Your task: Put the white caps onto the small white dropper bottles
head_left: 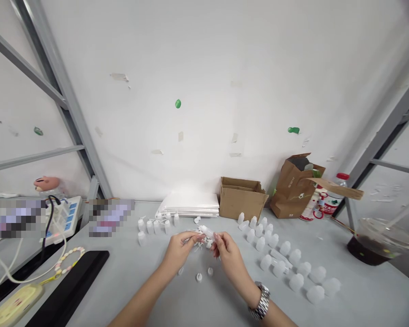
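Observation:
My right hand (229, 256) grips a small white plastic bottle (207, 232) by its lower end, tilted across the space between my hands. My left hand (179, 251) is close beside it, fingertips near the bottle, but what they pinch is hidden. Under my fingers lies a tangle of small white plastic parts (199, 241). Two loose white caps (199, 277) sit on the grey table (177, 299) just below my hands. Rows of white bottles (276, 250) stand to the right, and a smaller group of white bottles (153, 226) stands to the left.
Behind the bottles are a stack of white sheets (189, 204), a cardboard box (241, 198) and a brown paper bag (293, 190). A lidded cup of dark drink (381, 240) stands at right. A power strip (63, 218) and black pad (68, 286) lie at left.

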